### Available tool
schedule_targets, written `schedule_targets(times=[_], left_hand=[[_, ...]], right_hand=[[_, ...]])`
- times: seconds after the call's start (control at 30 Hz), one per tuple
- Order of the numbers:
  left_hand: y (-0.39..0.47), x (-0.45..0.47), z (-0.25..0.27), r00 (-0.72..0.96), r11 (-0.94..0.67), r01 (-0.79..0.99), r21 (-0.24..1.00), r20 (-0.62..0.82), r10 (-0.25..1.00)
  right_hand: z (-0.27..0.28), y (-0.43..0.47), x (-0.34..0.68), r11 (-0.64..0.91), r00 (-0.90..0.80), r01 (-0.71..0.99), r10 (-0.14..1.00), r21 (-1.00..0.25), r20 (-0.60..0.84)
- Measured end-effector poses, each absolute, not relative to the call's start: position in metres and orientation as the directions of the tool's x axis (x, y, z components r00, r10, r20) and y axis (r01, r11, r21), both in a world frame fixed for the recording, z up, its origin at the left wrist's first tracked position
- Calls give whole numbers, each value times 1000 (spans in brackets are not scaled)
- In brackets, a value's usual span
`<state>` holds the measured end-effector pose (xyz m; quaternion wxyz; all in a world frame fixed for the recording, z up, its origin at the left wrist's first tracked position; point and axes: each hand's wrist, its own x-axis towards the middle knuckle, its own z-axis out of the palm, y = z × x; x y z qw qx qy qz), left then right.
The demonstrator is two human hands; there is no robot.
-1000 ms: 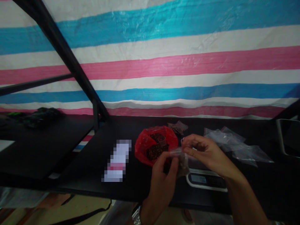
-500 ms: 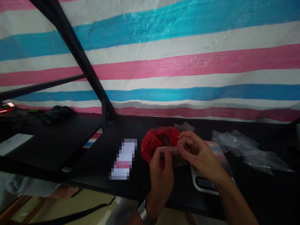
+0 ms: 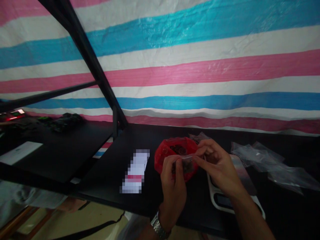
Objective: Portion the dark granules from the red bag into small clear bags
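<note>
1) Two hands are engaged on one small clear bag (image 3: 188, 165), by whose top edge it is held; some dark contents can be made out inside, though what they are cannot be told

2) The step in hand is judged to be the pressing shut of that top edge, since it is stretched level between the fingertips; whether it is sealed cannot be told

3) For the next move, a firm pinch along the whole edge would seem to be called for, with the bag kept upright so that nothing is spilled

4) By the left hand (image 3: 173, 185) the left part of the edge is gripped between thumb and bent fingers; by the right hand (image 3: 220, 166) the right end is pinched with thumb and forefinger

5) The small clear bag is thus placed between the hands, seen against the front of the red bag (image 3: 162, 154); the scale (image 3: 255, 205) is partly covered by the right forearm, with loose clear bags (image 3: 258, 156) lying farther right
</note>
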<state>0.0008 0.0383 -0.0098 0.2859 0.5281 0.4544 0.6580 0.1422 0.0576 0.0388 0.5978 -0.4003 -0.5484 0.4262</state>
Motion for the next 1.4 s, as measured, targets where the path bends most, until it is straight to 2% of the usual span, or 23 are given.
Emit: schedule_targets(times=[0.23, 0.4, 0.63, 0.8, 0.97, 1.1, 1.2, 1.3, 1.4], left_hand=[[37, -2, -10, -272, -444, 103, 890, 455, 848], [37, -6, -10, -250, -462, 151, 874, 486, 837], [38, -2, -10, -264, -491, 165, 855, 518, 814], [40, -6, -8, -305, -475, 150, 867, 498, 812], [42, -9, -7, -293, -565, 204, 799, 601, 744], [43, -11, -7, -272, -606, 224, 764, 646, 714], [42, -12, -7, -230, -651, 261, 713, 700, 676], [40, -13, -9, -157, -688, 301, 660, 746, 647], [36, -14, -13, -187, -643, 331, 691, 716, 673]], right_hand=[[40, 57, 134, 336, -45, -24, 941, -942, 336], [40, 57, 132, 368, -6, 17, 930, -929, 368], [38, 56, 132, 353, -57, 98, 936, -931, 349], [39, 55, 133, 367, -42, 133, 930, -921, 365], [42, 54, 130, 345, -127, 153, 936, -926, 328], [40, 55, 126, 324, -132, 149, 943, -934, 306], [43, 53, 121, 342, -103, 179, 939, -923, 328], [52, 51, 121, 409, -39, 279, 909, -869, 415], [63, 57, 133, 400, 132, 419, 861, -815, 491]])
